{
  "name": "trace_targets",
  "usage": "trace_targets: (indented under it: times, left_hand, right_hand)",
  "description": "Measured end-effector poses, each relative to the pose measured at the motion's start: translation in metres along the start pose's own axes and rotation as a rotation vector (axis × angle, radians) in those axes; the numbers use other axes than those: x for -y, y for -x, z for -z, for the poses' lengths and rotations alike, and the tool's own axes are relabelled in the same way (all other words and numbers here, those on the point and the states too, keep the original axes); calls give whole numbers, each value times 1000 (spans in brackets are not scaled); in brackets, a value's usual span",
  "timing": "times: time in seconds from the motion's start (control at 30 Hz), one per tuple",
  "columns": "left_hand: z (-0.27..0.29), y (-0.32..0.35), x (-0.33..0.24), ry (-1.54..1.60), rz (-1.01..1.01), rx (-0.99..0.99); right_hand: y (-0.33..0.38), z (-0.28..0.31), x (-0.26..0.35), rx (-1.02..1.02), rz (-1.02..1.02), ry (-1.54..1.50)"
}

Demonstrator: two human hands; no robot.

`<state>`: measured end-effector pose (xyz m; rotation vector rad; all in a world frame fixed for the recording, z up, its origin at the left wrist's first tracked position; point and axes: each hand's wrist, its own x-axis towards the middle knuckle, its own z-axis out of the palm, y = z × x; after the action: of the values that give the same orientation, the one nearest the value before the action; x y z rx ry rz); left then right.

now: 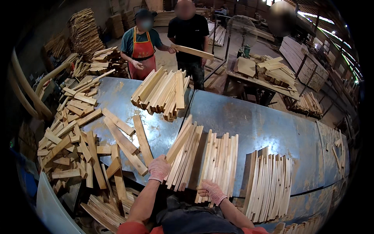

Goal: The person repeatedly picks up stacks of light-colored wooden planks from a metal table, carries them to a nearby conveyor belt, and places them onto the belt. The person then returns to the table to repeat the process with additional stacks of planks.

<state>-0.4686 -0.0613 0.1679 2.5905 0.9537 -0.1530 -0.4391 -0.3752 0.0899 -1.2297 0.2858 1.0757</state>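
At seven o'clock from the middle of my view, I have the gloved left hand clamped on the near end of one wooden slat. This slat points away to about twelve o'clock, tilted over the left row of slats, which lies at six o'clock. The gloved right hand is between five and six o'clock, at the near end of the middle row; its fingers are curled, but I cannot tell whether they grip a slat.

At four o'clock lies the right row, well apart from both hands. All three rows rest on the metal table. Toward half past ten I see a stacked pile of slats, and toward nine o'clock a heap of loose pieces. At eleven o'clock a co-worker in a red apron holds a board, beside a person in black at twelve.
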Motion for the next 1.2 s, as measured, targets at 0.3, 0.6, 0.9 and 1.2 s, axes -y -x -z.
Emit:
trace_targets:
  times: [0.3,0.6,0.9,1.2]
  left_hand:
    - [44,-25,0,-198,-37,39]
    - [81,-44,12,-162,-143,-46]
    - [63,11,188,827,121,-483]
    - [321,22,385,1043,296,-1203]
  right_hand:
    - [-12,1,-14,-4,-1,-22]
    - [-27,10,-28,-17,-17,-46]
    - [-33,-48,-24,113,-165,-104]
    - [-69,-78,-7,247,-170,130]
